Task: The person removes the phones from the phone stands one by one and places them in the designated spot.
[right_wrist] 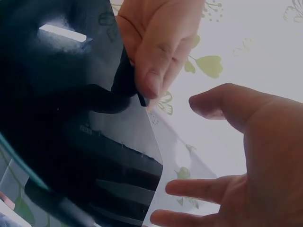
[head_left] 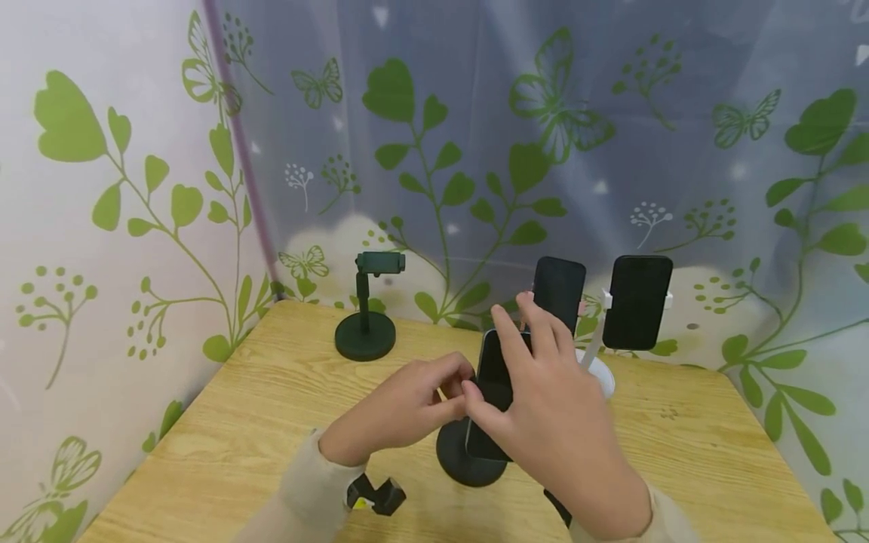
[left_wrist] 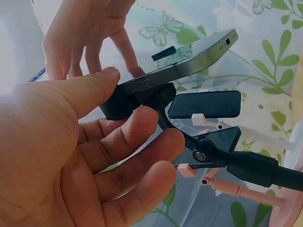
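Observation:
A smartphone [head_left: 494, 373] sits tilted in the clamp of a black phone stand, whose round base [head_left: 468, 460] rests on the wooden table. My left hand [head_left: 407, 400] pinches the black clamp [left_wrist: 116, 105] at the phone's left edge, thumb on top and index finger beneath; its other fingers are loosely bent. Close over the phone's right side, my right hand [head_left: 563, 400] has its fingers spread. In the right wrist view, the right hand's thumb [right_wrist: 208, 105] stands apart from the phone's dark glossy screen [right_wrist: 57, 127]. The right hand hides part of the phone in the head view.
At the back left stands a dark green phone stand [head_left: 365, 332] with no phone. Behind my right hand are a phone [head_left: 560, 290] on a pink stand [left_wrist: 236, 189] and another phone [head_left: 638, 302] on a white stand [head_left: 600, 377]. A patterned curtain [head_left: 434, 151] borders the table [head_left: 271, 400].

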